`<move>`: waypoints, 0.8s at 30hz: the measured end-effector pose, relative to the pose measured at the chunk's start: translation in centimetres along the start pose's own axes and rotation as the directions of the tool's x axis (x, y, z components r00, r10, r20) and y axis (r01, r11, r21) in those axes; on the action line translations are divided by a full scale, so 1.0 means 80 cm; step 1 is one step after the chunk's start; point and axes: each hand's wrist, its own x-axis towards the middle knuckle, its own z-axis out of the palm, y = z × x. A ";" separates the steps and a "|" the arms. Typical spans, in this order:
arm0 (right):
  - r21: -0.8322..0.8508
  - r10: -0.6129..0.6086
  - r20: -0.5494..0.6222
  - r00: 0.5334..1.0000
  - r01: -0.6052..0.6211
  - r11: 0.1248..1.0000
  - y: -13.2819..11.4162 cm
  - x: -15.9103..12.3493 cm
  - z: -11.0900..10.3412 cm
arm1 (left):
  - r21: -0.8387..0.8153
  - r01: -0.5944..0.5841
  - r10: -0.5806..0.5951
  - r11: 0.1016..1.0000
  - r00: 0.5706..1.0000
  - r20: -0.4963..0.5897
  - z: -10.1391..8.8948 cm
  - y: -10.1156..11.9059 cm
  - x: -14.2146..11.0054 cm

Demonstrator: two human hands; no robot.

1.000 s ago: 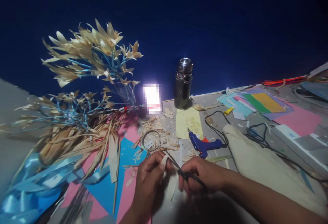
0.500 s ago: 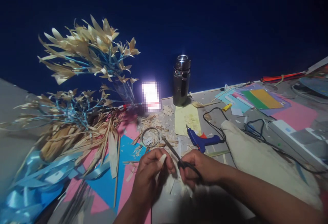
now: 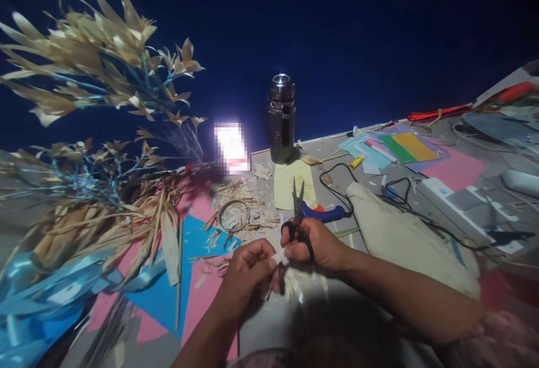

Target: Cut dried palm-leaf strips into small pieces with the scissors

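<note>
My left hand (image 3: 255, 267) pinches a small pale piece of dried husk (image 3: 278, 257) between thumb and fingers. In my right hand (image 3: 318, 244) is a pair of black-handled scissors (image 3: 298, 208), its blades apart and pointing away from me. The right thumb lies close to the right end of the husk piece; whether it grips it too I cannot tell. Below both hands lie pale scraps (image 3: 301, 284). Just beyond the scissors rests a blue glue gun (image 3: 328, 212), partly hidden by the blades and hand.
Dried-leaf branches (image 3: 122, 76) with blue stems rise at left, above husk strips (image 3: 138, 219) and blue ribbon (image 3: 54, 284). A tape roll (image 3: 234, 215), a dark flask (image 3: 282, 127) and a bright blurred rectangle (image 3: 231, 146) stand or lie ahead. At right are a cream cloth (image 3: 404, 230) and power strip (image 3: 452, 211).
My right hand has turned the scissors from pointing left to pointing straight away, blades now visibly apart, and has come closer to the husk piece. The whole view has shifted right.
</note>
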 end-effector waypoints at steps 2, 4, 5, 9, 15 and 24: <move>0.076 -0.024 -0.109 0.994 0.032 0.997 0.002 0.003 0.000 | -0.116 -0.027 0.021 0.993 0.998 -0.056 0.005 0.007 0.000; 0.122 -0.039 -0.185 0.982 0.062 0.991 0.006 0.007 -0.001 | -0.181 -0.048 0.033 0.982 0.996 -0.087 0.008 0.012 0.001; 0.129 -0.049 -0.207 0.977 0.076 0.989 0.009 0.008 -0.002 | -0.198 -0.049 0.031 0.979 0.995 -0.096 0.010 0.014 0.001; 0.084 -0.066 -0.209 0.976 0.085 0.993 0.013 0.009 -0.003 | -0.214 -0.070 0.035 0.974 0.986 -0.162 0.010 0.012 0.003; -0.174 -0.026 0.042 0.999 0.033 0.984 -0.003 0.002 -0.007 | -0.294 -0.179 0.076 0.939 0.941 -0.330 0.002 0.015 0.000; -0.314 0.174 0.327 0.929 -0.068 0.947 0.005 -0.003 0.002 | -0.333 -0.217 0.092 0.918 0.931 -0.354 0.002 0.018 -0.004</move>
